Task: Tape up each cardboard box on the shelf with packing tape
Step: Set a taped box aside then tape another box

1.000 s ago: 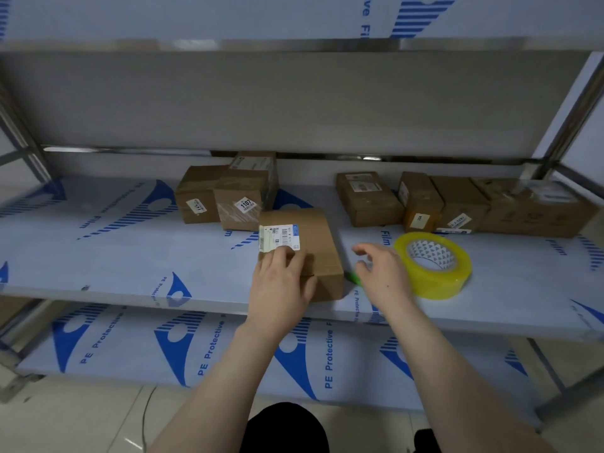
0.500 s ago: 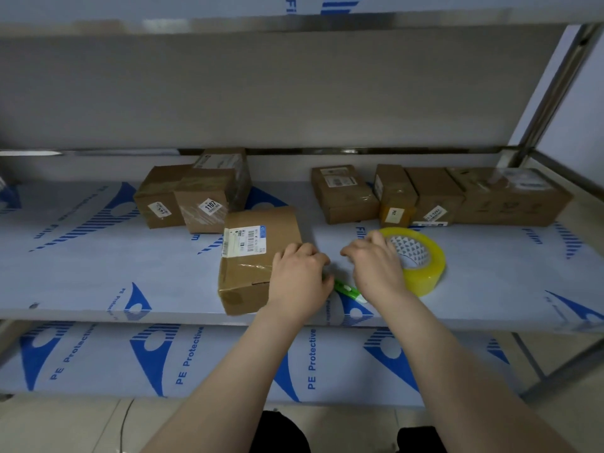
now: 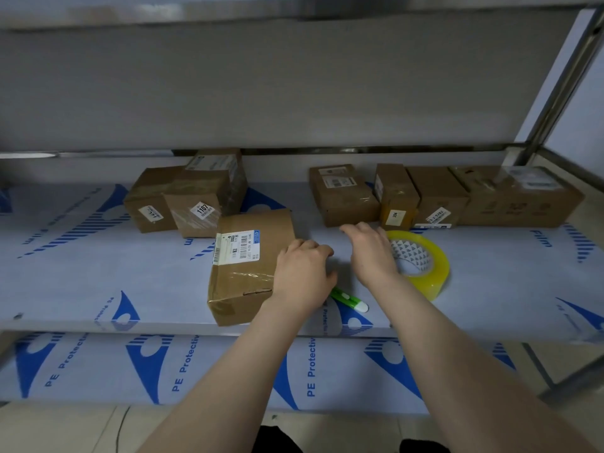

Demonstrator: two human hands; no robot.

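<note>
A grey steel shelving rack [image 3: 562, 80], its 3 boards wrapped in white blue-printed film, stands against a grey wall [image 3: 261, 86] over pale floor tiles [image 3: 65, 429].

Bare left forearm [image 3: 222, 380] and right forearm [image 3: 457, 371]; black clothing [image 3: 277, 441] below.

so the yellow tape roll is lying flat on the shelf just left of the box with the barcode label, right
Not quite. The head view shows the yellow tape roll lying flat on the shelf to the right of the box with the barcode label, not left of it.
</note>
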